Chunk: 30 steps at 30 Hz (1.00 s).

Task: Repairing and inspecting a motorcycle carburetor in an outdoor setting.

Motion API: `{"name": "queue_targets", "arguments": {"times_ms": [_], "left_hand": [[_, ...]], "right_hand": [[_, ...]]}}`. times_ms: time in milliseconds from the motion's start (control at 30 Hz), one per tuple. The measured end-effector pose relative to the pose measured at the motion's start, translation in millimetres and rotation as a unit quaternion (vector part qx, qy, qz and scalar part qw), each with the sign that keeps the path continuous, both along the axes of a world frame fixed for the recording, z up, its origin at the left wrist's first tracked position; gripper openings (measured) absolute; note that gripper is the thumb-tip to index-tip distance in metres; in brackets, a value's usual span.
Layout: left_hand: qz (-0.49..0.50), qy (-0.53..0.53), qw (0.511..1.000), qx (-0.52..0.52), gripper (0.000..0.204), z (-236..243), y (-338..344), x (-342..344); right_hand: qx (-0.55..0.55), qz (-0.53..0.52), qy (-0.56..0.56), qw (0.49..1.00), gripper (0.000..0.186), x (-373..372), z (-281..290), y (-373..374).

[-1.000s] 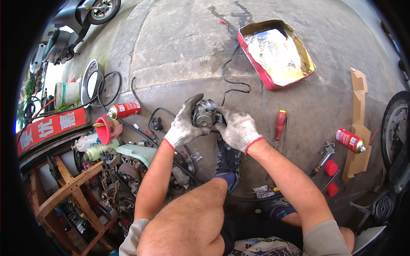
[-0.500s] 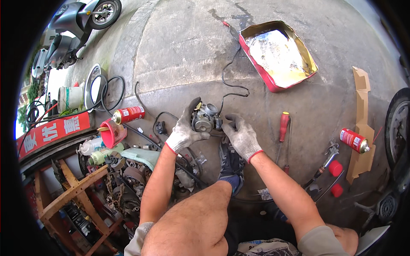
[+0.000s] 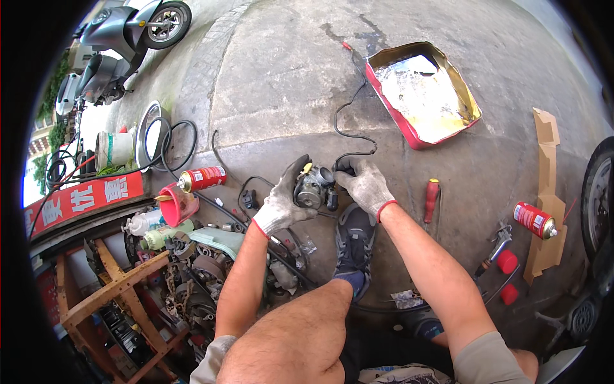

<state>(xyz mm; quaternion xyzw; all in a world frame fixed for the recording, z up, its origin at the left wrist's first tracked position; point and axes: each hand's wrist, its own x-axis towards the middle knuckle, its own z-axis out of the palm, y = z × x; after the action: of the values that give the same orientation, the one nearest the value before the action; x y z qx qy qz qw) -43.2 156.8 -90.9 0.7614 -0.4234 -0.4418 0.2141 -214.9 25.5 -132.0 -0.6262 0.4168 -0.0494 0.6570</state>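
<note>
Left hand [image 3: 284, 206] was wrapped round the carburetor [image 3: 311, 192]. Right hand [image 3: 366, 185] was half-curled beside it, couldn't tell if holding anything.

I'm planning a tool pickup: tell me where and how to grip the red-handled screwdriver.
I'd take the screwdriver by its thick red handle, right hand coming from above and left: it lies flat on the floor, handle end forward, and a thin rod lies close on its right.

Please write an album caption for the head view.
Gloved left hand holding a metal part, right hand close beside it, above a concrete floor.
</note>
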Motion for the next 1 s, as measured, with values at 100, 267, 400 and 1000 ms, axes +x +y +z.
{"name": "queue_targets", "arguments": {"times_ms": [100, 267, 400, 1000], "left_hand": [[-0.01, -0.013, 1.0, 0.005, 0.117, 3, -5, -1], [-0.021, -0.029, 0.999, 0.011, 0.116, 4, -9, 0], [-0.009, -0.019, 1.0, 0.003, 0.113, 0, -9, 1], [-0.002, -0.022, 1.0, -0.021, 0.101, 3, -16, 2]], "right_hand": [[-0.053, 0.028, -0.043, 0.997, 0.027, -1, 3, 2], [-0.152, 0.127, 0.009, 0.98, 0.029, 4, 9, 2], [-0.096, 0.105, -0.019, 0.99, 0.03, 8, 9, -2], [-0.109, 0.049, -0.097, 0.988, 0.022, 1, 9, 10]]}}
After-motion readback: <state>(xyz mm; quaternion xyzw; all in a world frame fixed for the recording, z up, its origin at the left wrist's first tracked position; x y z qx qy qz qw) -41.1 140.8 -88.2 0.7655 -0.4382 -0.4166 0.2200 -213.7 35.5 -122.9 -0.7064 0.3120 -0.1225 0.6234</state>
